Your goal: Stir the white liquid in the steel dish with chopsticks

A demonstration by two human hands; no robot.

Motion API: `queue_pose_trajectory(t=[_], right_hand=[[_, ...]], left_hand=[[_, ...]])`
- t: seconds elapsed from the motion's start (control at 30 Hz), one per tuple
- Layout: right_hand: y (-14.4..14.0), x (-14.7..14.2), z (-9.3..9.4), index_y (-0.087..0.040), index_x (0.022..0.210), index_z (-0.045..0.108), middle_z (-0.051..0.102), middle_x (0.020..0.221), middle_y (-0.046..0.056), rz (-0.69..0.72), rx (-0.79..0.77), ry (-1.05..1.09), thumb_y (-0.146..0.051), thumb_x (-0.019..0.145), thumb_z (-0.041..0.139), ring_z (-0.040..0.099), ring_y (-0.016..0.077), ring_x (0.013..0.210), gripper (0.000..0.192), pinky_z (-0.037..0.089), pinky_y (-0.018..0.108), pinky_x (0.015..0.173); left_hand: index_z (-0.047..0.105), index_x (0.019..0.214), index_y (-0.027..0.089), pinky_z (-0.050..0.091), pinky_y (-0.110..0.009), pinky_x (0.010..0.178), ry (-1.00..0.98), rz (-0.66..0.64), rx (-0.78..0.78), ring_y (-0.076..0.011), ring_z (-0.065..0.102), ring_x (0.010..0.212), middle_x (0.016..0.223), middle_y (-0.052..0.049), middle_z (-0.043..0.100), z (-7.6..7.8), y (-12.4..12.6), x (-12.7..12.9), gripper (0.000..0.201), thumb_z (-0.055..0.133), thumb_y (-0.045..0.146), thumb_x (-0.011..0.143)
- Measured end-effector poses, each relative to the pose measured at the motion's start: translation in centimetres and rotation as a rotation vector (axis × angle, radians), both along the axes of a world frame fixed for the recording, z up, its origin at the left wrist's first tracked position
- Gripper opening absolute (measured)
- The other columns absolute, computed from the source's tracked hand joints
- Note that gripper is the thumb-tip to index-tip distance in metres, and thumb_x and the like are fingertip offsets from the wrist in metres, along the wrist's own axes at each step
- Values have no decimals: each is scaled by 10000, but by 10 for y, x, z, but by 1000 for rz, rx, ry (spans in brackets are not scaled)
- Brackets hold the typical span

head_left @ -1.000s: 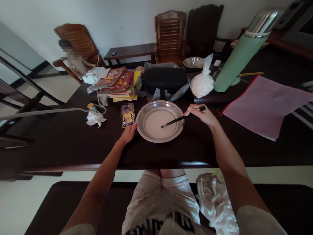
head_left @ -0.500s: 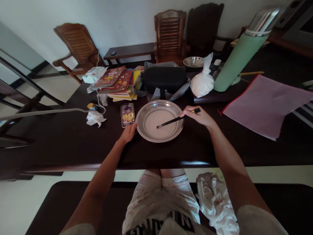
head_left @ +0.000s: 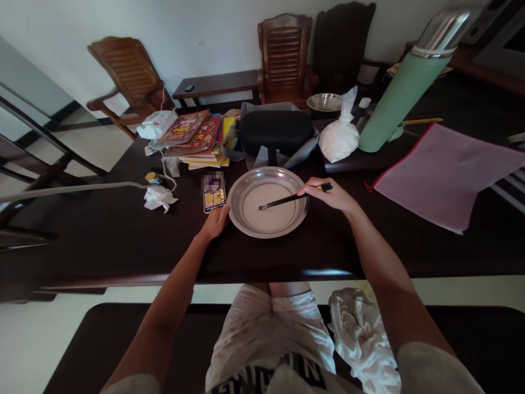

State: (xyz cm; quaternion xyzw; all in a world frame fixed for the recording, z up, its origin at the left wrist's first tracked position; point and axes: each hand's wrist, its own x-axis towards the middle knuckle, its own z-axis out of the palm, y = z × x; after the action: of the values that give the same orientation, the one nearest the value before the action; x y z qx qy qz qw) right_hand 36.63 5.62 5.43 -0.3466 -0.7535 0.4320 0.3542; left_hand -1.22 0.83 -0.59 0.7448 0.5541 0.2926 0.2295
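Note:
A wide metal basin (head_left: 268, 231) stands on the dark table in front of me, with a whitish liquid or batter (head_left: 266, 219) in its bottom. At its left rim, my left hand (head_left: 216, 221) grips the edge, thumb beside the rim and the other fingers partly hidden. Dark chopsticks (head_left: 285, 201) are held in my right hand (head_left: 327, 193) over the right rim. Their pale-coated tips point left and down at the white surface near the middle of the basin. Just left of the basin lies a phone (head_left: 214, 192) with a lit screen.
Behind the basin sits a black case (head_left: 275, 131), with stacked books (head_left: 192, 134) to its left. A tied bag of white powder (head_left: 339, 140) and a tall green thermos (head_left: 404, 90) stand at the right. A mesh bag (head_left: 443, 175) lies farther right; crumpled tissue (head_left: 159, 197) is at left.
The chopstick tips have shifted slightly left and up within the basin, and my right hand has moved a little left with them. My left hand stays on the rim.

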Motion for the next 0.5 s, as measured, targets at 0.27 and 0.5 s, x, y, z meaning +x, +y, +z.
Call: queue_pose_trajectory(t=[0.27, 0.5], right_hand=[[0, 7, 3, -282, 794, 797, 753, 860, 30, -66, -9, 40, -565, 899, 593, 679, 219, 864, 364, 486, 379, 884], [1, 5, 2, -280, 814, 797, 749, 861, 34, -120, 60, 18, -584, 882, 604, 671, 217, 866, 366, 490, 373, 867]], left_hand=[[418, 475, 220, 394, -301, 536, -8, -4, -12, -142, 451, 473, 462, -38, 475, -1, 0, 0, 736, 156, 710, 956], [419, 471, 223, 401, -300, 540, -3, -3, -5, -148, 459, 474, 453, -34, 482, -1, 0, 0, 744, 145, 724, 948]])
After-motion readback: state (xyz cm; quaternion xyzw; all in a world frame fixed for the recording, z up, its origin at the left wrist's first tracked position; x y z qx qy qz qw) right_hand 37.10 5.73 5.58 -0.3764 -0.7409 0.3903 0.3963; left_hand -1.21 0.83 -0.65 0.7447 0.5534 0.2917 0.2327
